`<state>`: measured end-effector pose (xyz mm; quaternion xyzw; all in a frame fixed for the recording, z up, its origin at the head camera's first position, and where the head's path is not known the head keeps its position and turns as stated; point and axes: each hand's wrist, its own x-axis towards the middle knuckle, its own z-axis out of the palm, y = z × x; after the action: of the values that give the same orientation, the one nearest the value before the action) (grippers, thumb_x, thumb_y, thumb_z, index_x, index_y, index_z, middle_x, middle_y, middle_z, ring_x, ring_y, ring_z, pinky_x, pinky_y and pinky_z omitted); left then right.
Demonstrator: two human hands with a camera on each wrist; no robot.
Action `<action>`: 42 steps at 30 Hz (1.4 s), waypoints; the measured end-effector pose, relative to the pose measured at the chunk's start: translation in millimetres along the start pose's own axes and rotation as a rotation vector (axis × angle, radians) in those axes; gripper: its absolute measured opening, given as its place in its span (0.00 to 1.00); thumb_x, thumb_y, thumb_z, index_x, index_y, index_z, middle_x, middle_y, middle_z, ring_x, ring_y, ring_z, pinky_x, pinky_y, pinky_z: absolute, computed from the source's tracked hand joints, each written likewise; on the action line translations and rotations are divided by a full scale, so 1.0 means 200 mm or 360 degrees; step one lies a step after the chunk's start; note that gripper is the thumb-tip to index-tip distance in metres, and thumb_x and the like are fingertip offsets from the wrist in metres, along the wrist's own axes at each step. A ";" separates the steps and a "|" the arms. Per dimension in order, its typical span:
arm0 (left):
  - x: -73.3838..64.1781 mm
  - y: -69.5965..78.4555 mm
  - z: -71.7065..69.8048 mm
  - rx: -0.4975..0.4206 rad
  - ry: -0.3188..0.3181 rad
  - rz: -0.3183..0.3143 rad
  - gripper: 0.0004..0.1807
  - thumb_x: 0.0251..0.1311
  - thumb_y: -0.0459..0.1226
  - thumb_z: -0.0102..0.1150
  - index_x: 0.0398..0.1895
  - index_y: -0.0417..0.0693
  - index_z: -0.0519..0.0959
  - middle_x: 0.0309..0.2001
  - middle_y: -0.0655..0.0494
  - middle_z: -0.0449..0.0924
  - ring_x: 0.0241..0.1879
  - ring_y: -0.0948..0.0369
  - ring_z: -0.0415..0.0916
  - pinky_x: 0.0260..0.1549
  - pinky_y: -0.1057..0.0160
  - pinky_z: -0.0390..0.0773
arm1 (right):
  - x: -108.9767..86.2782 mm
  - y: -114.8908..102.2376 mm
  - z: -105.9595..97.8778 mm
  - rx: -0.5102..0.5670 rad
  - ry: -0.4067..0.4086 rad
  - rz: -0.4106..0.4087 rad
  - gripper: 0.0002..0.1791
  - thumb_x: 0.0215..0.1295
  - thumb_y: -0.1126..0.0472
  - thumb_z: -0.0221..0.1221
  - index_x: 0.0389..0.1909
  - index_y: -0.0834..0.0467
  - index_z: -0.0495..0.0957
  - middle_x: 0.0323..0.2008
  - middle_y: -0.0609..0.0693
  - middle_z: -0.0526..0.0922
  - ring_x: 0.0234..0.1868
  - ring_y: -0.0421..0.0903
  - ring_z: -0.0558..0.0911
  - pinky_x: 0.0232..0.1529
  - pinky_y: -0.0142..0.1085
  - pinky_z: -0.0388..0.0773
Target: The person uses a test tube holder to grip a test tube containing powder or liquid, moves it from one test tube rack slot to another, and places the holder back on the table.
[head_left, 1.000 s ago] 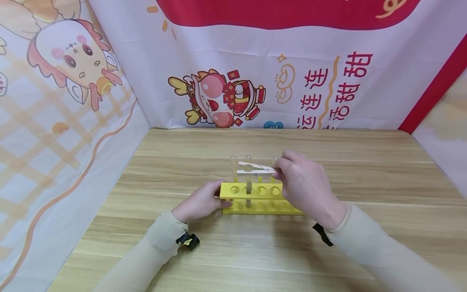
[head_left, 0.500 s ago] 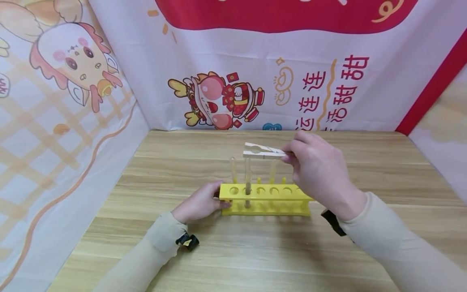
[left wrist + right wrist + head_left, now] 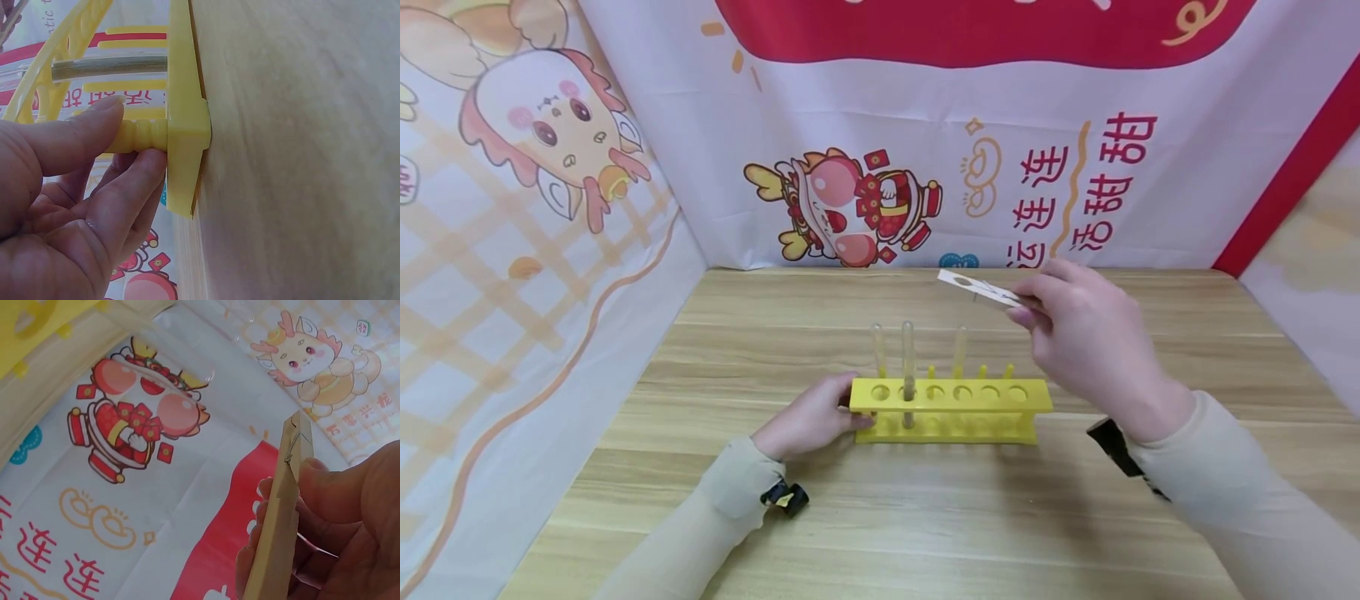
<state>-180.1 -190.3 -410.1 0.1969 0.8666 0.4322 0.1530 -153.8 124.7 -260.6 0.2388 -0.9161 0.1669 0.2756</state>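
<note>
A yellow test tube rack (image 3: 955, 396) stands on the wooden table. My left hand (image 3: 808, 417) holds its left end, thumb and fingers round the end post (image 3: 134, 135) in the left wrist view. One glass test tube (image 3: 908, 354) stands upright in the second hole from the left, its lower part greyish and dark. Behind it, two more test tubes sit upside down over the back pegs, one on the left (image 3: 878, 346) and one further right (image 3: 960, 346). Above and right of the rack, my right hand (image 3: 1093, 342) pinches a wooden test tube clamp (image 3: 981, 287), with no tube in it.
The wood-grain table (image 3: 925, 517) runs back to a printed cloth wall (image 3: 700, 125), with another printed cloth on the left side. Bare yellow pegs (image 3: 983, 371) stick up at the rack's back right. Each wrist carries a black strap.
My right hand has risen and moved right, taking the clamp off the upright tube and clear of the rack. The tube stays in its hole; my left hand keeps its hold.
</note>
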 end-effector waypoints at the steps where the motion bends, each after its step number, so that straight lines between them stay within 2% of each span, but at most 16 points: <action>1: 0.00 0.00 0.00 0.0001 -0.0002 0.0001 0.21 0.61 0.33 0.67 0.58 0.51 0.76 0.51 0.60 0.80 0.54 0.60 0.76 0.56 0.54 0.74 | 0.00 0.01 -0.01 -0.0011 -0.0013 0.0023 0.05 0.57 0.67 0.68 0.35 0.61 0.84 0.30 0.51 0.77 0.29 0.50 0.75 0.29 0.48 0.76; 8: 0.00 0.00 0.00 -0.0004 -0.0008 -0.0005 0.21 0.62 0.33 0.66 0.58 0.52 0.76 0.51 0.60 0.80 0.55 0.59 0.76 0.56 0.53 0.74 | -0.02 0.09 -0.03 -0.0036 -0.0020 0.0115 0.07 0.57 0.65 0.69 0.36 0.62 0.84 0.30 0.51 0.77 0.27 0.50 0.74 0.28 0.47 0.73; 13: 0.00 0.00 0.00 0.0022 0.0008 -0.0004 0.19 0.60 0.32 0.67 0.54 0.51 0.77 0.48 0.60 0.81 0.53 0.60 0.76 0.55 0.54 0.75 | -0.05 0.15 -0.04 -0.0050 -0.0014 0.0168 0.09 0.60 0.63 0.68 0.39 0.62 0.85 0.32 0.51 0.79 0.28 0.50 0.76 0.28 0.49 0.73; 21: 0.01 0.00 0.00 0.0020 0.0016 -0.0011 0.17 0.60 0.33 0.68 0.52 0.52 0.77 0.48 0.60 0.81 0.52 0.61 0.76 0.54 0.54 0.74 | -0.08 0.27 -0.04 -0.0041 -0.0077 0.0262 0.11 0.62 0.61 0.67 0.41 0.63 0.85 0.38 0.59 0.83 0.32 0.54 0.79 0.31 0.53 0.75; 30: 0.01 0.00 0.00 0.0030 0.0018 -0.0008 0.17 0.60 0.33 0.67 0.52 0.53 0.77 0.48 0.60 0.80 0.53 0.60 0.76 0.56 0.53 0.74 | -0.12 0.44 0.00 -0.0097 -0.0196 0.0417 0.11 0.64 0.56 0.64 0.37 0.60 0.86 0.26 0.53 0.81 0.26 0.51 0.74 0.21 0.44 0.65; 38: 0.00 0.00 0.00 0.0019 0.0017 -0.0014 0.17 0.61 0.33 0.67 0.52 0.53 0.77 0.49 0.60 0.80 0.53 0.60 0.76 0.56 0.53 0.74 | -0.16 0.58 0.04 -0.0063 -0.0269 0.0578 0.12 0.65 0.55 0.62 0.37 0.61 0.86 0.23 0.51 0.81 0.23 0.52 0.73 0.21 0.43 0.65; 42: 0.00 0.00 0.00 0.0018 0.0017 -0.0008 0.17 0.61 0.32 0.67 0.52 0.52 0.77 0.49 0.60 0.80 0.53 0.60 0.76 0.56 0.53 0.74 | -0.18 0.64 0.05 -0.0063 -0.0330 0.0625 0.13 0.66 0.55 0.61 0.31 0.61 0.85 0.19 0.49 0.78 0.22 0.52 0.71 0.21 0.42 0.63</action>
<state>-180.3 -189.6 -410.2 0.1933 0.8703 0.4281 0.1482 -200.4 239.5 -312.4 0.0661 -0.9715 0.1739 0.1468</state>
